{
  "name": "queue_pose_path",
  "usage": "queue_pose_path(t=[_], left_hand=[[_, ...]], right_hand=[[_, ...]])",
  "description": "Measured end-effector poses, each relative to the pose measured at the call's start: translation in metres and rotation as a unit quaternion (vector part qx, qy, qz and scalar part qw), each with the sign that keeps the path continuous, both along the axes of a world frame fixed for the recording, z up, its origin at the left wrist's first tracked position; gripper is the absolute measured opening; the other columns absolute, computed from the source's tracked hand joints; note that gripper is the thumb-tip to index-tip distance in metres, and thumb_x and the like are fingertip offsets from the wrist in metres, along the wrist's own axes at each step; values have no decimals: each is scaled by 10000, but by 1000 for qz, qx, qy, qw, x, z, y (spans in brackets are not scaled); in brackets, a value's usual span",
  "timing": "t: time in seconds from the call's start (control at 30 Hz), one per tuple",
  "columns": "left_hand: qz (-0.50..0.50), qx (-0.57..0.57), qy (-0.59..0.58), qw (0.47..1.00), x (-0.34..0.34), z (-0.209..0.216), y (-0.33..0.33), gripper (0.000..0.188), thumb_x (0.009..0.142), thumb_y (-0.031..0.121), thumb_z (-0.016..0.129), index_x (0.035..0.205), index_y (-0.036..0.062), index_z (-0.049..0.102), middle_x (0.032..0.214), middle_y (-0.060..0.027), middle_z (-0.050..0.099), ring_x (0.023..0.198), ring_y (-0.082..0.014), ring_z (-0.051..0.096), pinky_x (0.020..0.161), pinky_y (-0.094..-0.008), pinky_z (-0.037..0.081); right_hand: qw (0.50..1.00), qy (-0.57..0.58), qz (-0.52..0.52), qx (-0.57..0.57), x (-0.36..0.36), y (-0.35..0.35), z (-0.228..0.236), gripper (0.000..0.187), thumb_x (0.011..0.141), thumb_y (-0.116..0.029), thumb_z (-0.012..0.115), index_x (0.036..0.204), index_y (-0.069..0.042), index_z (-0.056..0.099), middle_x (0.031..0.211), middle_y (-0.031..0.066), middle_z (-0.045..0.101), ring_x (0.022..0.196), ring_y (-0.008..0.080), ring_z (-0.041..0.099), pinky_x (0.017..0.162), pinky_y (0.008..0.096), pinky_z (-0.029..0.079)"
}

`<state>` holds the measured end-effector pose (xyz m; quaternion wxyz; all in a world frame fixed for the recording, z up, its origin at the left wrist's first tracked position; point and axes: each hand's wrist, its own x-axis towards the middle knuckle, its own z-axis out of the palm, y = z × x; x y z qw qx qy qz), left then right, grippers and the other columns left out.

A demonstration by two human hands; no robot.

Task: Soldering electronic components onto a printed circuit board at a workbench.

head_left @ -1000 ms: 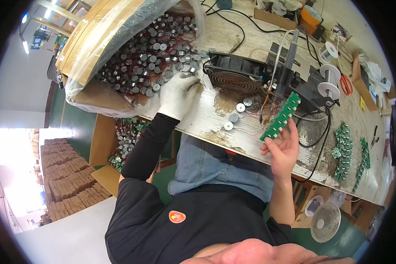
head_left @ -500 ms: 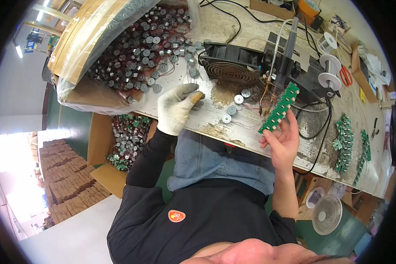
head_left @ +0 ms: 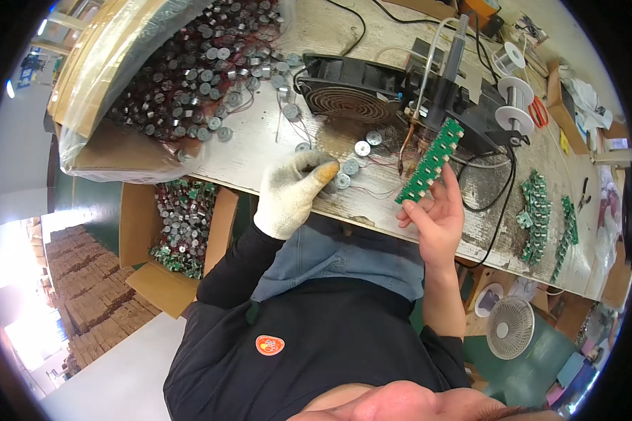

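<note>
Bare right hand [head_left: 434, 221] pinches the lower end of a light, stiff green circuit-board strip [head_left: 430, 161], best edge-held; gloved left hand [head_left: 296, 191] closes on a small round motor [head_left: 332, 184].

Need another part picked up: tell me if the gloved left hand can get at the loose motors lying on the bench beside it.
Probably yes. The left hand rests on the bench edge with the loose motors right at its fingertips, nothing lying between them. The right hand holds the green board strip off to the side.

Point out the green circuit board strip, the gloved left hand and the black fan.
green circuit board strip [head_left: 428, 163], head view, mid-strip.
gloved left hand [head_left: 291, 193], head view, back of glove.
black fan [head_left: 345, 102], head view, round grille.
</note>
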<state>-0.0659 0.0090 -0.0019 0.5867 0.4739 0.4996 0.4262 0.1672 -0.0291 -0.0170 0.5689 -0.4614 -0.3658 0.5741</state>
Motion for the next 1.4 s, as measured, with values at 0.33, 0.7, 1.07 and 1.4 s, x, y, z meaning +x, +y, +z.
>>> queue_pose_path(t=[0.33, 0.7, 1.07, 1.4], left_hand=[[-53, -134, -25, 989, 46, 5, -12, 198, 908, 142, 610, 957, -49, 595, 855, -83, 649, 789, -109, 617, 690, -229, 495], [-11, -133, -51, 990, 59, -8, -9, 170, 875, 136, 617, 888, -33, 611, 806, -51, 628, 744, -91, 587, 659, -232, 478], [-4, -143, -92, 985, 63, -4, -4, 153, 852, 134, 637, 870, -18, 627, 771, -30, 620, 718, -81, 569, 640, -231, 455], [-8, -134, -87, 987, 65, 2, 0, 143, 854, 122, 639, 850, -21, 624, 775, -42, 635, 714, -87, 581, 626, -241, 461]], right_hand=[[999, 39, -7, 4, -9, 6, 6, 755, 797, 146, 586, 1422, -23, 198, 1164, 198, 520, 725, 208, 657, 563, 288, 561], [999, 45, -17, 13, -7, 8, 5, 634, 792, 152, 575, 1334, -7, 285, 1161, 200, 525, 721, 215, 661, 566, 276, 560], [998, 50, -16, 27, -6, 10, 8, 592, 796, 151, 580, 1303, 11, 307, 1181, 193, 504, 740, 215, 662, 579, 283, 572], [997, 60, -23, 36, -6, 11, 13, 591, 795, 154, 581, 1300, 16, 306, 1163, 195, 507, 736, 220, 664, 576, 289, 577]])
